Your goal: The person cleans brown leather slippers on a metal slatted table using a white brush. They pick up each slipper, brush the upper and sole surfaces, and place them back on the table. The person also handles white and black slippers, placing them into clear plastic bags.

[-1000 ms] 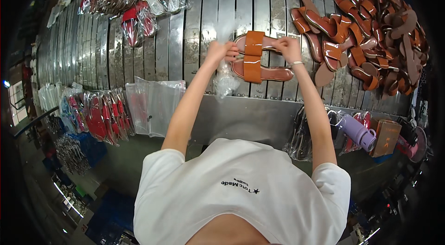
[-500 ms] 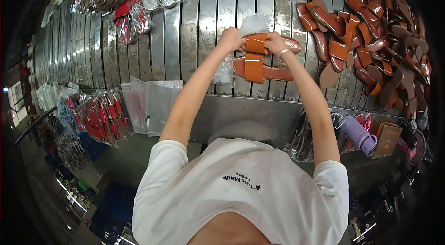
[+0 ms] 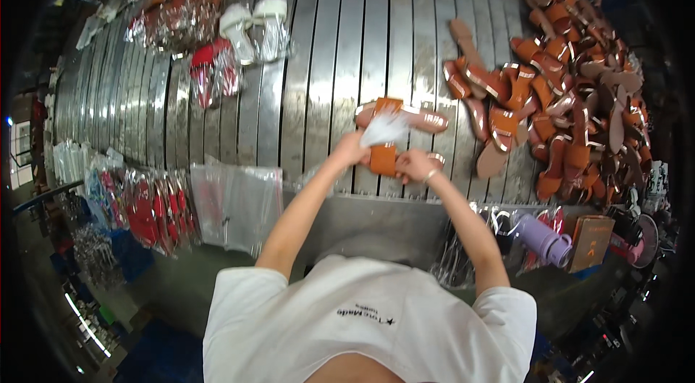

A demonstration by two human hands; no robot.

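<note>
Two brown slide sandals with glossy orange straps lie side by side on the slatted metal conveyor in front of me. My left hand [image 3: 350, 149] is closed at the strap of the near sandal [image 3: 383, 160] and grips a blurred bundle of thin whitish sheets [image 3: 386, 128]. This bundle sticks up over the gap between the sandals and partly hides the far sandal [image 3: 427, 119]. At the other side of the same strap, my right hand [image 3: 415, 165] pinches the near sandal, its fingers bent. A light band circles my right wrist.
Loose orange sandals [image 3: 575, 111] are heaped on the right. Bagged white sandals [image 3: 255, 27], bagged red sandals [image 3: 213, 73] and bagged brown pairs [image 3: 177, 14] lie at far left. Clear bags [image 3: 239, 202] hang over the near edge. A purple bottle [image 3: 541, 240] stands near right, beside a brown box [image 3: 591, 242].
Both hands have moved from the far sandal to the near one, the whitish bundle still in my left hand. My view has tilted, so everything sits lower, and another person's arms show at far right.
</note>
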